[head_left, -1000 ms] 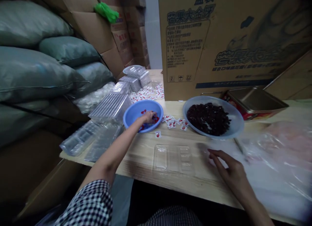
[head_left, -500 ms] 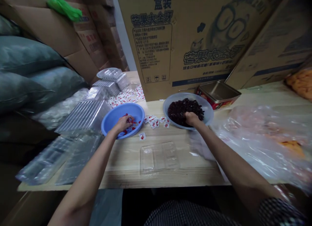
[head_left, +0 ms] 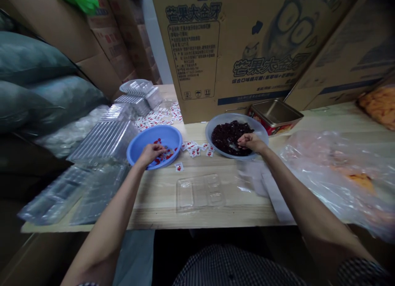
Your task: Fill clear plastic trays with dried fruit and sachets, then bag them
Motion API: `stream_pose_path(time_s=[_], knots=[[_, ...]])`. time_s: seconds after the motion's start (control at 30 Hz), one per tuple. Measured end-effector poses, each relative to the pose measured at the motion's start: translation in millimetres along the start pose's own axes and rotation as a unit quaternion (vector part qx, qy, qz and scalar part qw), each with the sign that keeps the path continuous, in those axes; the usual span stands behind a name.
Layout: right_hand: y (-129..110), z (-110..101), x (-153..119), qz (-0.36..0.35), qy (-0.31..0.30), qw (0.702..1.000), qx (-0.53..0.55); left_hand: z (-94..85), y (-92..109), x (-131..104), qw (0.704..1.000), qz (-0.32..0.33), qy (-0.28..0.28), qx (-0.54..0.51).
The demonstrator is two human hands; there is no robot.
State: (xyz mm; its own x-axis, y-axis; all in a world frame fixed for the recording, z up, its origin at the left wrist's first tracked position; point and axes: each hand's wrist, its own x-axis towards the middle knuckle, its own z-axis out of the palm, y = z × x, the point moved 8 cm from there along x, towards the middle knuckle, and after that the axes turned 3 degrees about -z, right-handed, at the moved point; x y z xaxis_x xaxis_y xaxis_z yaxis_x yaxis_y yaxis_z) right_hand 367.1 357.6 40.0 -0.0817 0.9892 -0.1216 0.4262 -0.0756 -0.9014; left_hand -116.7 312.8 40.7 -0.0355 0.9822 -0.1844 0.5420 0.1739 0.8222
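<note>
Over the blue basin [head_left: 132,152], my left hand [head_left: 151,153] has its fingers pinched together just above small red pieces [head_left: 168,154]; what they hold, if anything, is too small to name. My right hand [head_left: 249,142] is at the right side of the pale round bowl [head_left: 262,134], above dark red-brown pieces [head_left: 225,133], with thumb and fingertips closed; anything between them cannot be made out. A clear plastic tray [head_left: 200,192] with compartments lies on the table in front of me. Small white-and-red packets [head_left: 196,149] lie between the two bowls.
Stacked clear trays [head_left: 103,140] stand at the left. Behind the bowls rise a large cardboard box [head_left: 197,63] and an open red tin [head_left: 276,117]. Plastic bags [head_left: 327,170] cover the right side. One packet [head_left: 179,167] lies near the basin.
My right hand has risen from among the dark pieces, and its fingertips now show. My left hand has shifted slightly left in the basin. The whole view has moved a little.
</note>
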Motion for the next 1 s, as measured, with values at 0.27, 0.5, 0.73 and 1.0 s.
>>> stream_pose_path(time_s=[0.27,0.5,0.73,1.0], knots=[[1.8,6.1,-5.7,-0.019,0.037,0.999,0.033,0.9,-10.6,-0.7,0.999,-0.050,0.008,-0.010],[-17.4,-9.3,-19.7,-0.047,0.127,0.990,-0.031,-18.9,2.1,-10.2,0.982,-0.064,0.088,0.156],[-73.8,83.1,-121.0,-0.212,0.033,0.976,-0.034,67.4,89.6,-89.3,0.983,0.163,0.049,0.065],[-14.4,148.2,-140.8,-0.110,0.024,0.991,-0.066,207.2,94.5,-143.8,0.968,0.220,-0.035,0.119]])
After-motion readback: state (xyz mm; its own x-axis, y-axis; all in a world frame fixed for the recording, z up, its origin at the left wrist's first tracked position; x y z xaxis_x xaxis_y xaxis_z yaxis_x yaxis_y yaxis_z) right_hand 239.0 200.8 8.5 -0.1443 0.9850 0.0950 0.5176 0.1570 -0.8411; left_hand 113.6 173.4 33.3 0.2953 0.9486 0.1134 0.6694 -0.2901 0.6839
